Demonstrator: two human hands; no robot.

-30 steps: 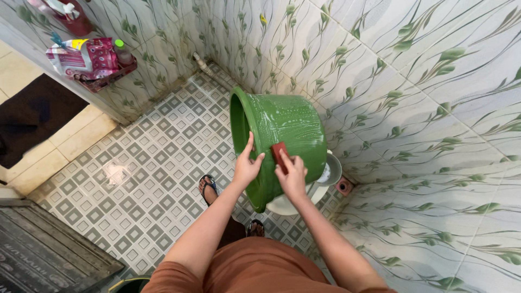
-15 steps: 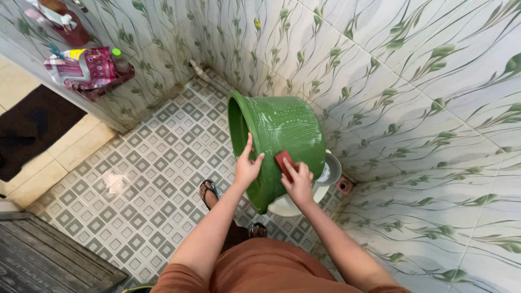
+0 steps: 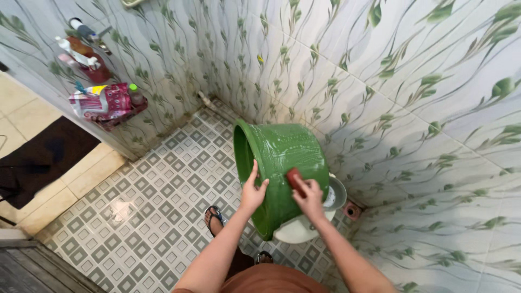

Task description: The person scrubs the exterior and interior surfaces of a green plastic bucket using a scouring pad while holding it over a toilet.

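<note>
Only packaging around: a crinkly pink-and-white plastic pouch [image 3: 103, 101] with a yellow corner, lying in the dark red wall rack [image 3: 126, 115], upper left.

Tub [image 3: 282, 163] on basin [image 3: 296, 230]; rack [image 3: 116, 111] far left

One green tub [image 3: 282, 163], one red sponge [image 3: 293, 178], two hands [image 3: 253, 191] [image 3: 311, 198], two sandals [image 3: 213, 216] [image 3: 263, 256].
</note>
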